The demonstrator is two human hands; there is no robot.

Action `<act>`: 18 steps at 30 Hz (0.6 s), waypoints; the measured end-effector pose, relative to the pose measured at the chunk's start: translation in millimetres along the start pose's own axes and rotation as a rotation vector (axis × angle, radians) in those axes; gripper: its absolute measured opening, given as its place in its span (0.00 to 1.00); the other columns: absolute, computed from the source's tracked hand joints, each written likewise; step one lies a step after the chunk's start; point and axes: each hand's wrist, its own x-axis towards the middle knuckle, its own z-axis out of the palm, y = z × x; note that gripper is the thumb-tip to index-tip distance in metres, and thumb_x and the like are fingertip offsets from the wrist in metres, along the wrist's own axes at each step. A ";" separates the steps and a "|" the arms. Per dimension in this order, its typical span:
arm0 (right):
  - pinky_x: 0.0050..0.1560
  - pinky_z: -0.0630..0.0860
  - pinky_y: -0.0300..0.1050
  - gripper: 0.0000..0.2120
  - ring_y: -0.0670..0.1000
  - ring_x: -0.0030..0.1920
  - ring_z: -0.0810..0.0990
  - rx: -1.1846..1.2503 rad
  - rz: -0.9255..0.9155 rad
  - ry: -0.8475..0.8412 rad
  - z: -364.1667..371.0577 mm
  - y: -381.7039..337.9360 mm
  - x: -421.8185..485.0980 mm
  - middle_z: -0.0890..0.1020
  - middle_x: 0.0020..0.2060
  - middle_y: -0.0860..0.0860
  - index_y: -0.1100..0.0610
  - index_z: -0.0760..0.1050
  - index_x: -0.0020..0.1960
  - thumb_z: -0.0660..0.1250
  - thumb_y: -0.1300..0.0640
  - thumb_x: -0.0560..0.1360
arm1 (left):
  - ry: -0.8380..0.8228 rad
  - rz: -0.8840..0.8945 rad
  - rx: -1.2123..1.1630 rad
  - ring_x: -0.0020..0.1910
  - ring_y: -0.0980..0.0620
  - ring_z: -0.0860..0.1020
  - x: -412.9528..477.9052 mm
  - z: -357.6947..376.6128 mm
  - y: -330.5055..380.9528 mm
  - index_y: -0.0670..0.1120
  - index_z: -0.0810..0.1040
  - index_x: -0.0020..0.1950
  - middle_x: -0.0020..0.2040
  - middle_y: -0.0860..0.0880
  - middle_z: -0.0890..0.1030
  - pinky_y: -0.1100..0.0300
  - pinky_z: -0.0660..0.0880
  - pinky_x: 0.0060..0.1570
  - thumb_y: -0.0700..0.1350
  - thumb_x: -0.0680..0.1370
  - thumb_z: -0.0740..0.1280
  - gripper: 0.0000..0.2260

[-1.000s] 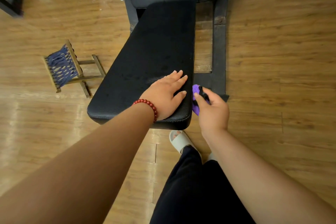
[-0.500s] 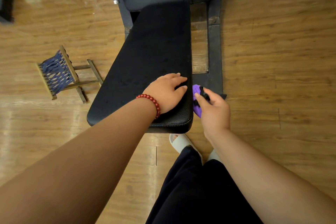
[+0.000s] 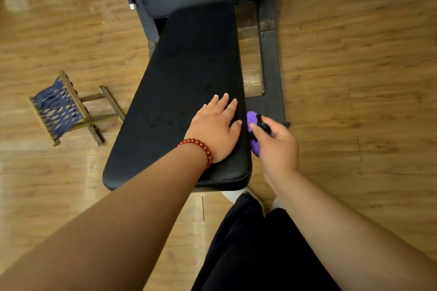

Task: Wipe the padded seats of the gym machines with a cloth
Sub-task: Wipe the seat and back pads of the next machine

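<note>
Grained black seat (image 3: 184,82), glossy wood floor (image 3: 354,54)

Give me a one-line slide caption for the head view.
Left hand rests flat on the black padded seat while the right hand grips a purple cloth beside its right edge.

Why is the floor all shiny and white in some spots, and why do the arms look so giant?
In the head view, light glares off the glossy wooden floor left of the padded seat, leaving pale patches. In the same view the wide-angle lens swells the forearms nearest the camera. The left hand flat on the seat and the right hand gripping the purple cloth look sharp.
</note>
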 end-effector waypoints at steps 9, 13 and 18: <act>0.58 0.79 0.54 0.11 0.46 0.52 0.82 -0.024 0.008 0.046 11.9 -2.2 15.4 0.84 0.46 0.41 0.47 0.83 0.53 0.72 0.57 0.73 | -0.003 0.000 -0.032 0.78 0.52 0.43 1.3 -2.1 -0.5 0.51 0.50 0.80 0.80 0.51 0.47 0.56 0.41 0.75 0.54 0.83 0.51 0.25; 0.58 0.78 0.54 0.10 0.47 0.52 0.82 -0.029 0.035 0.037 13.3 -2.9 19.1 0.85 0.48 0.45 0.47 0.82 0.53 0.72 0.57 0.74 | -0.015 -0.001 -0.031 0.78 0.53 0.43 1.0 -1.9 -2.9 0.51 0.49 0.80 0.80 0.51 0.46 0.56 0.41 0.75 0.54 0.83 0.50 0.25; 0.57 0.79 0.52 0.16 0.45 0.50 0.83 -0.034 0.063 0.050 0.8 3.2 -6.6 0.85 0.44 0.42 0.36 0.81 0.40 0.72 0.59 0.73 | -0.021 0.009 -0.029 0.78 0.52 0.42 1.2 -3.1 -1.7 0.51 0.48 0.80 0.80 0.51 0.46 0.57 0.41 0.74 0.55 0.83 0.50 0.25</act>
